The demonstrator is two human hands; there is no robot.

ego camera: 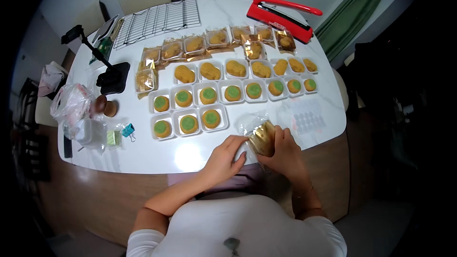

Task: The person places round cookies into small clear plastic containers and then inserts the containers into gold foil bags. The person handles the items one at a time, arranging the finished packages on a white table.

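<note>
My right hand (284,151) grips a stack of gold foil bags (263,139) at the table's near edge. Around and beyond the stack lies a crumpled clear plastic bag (250,123). My left hand (226,157) is at its left side, fingertips touching the plastic and thumb held apart; whether it pinches the film is unclear. To the left, white plastic trays (224,128) stand in rows, each with a round pastry (210,119) with a green centre. Behind them are more trays of golden, peanut-shaped pastries (235,68).
Trays sealed in gold-backed bags (194,44) line the back. Beyond are a red heat sealer (280,19) and a wire cooling rack (159,23). At left stand a black stand (113,76), a wooden mould (110,109), plastic bags (73,103) and a teal binder clip (128,130). Stickers (309,121) lie right.
</note>
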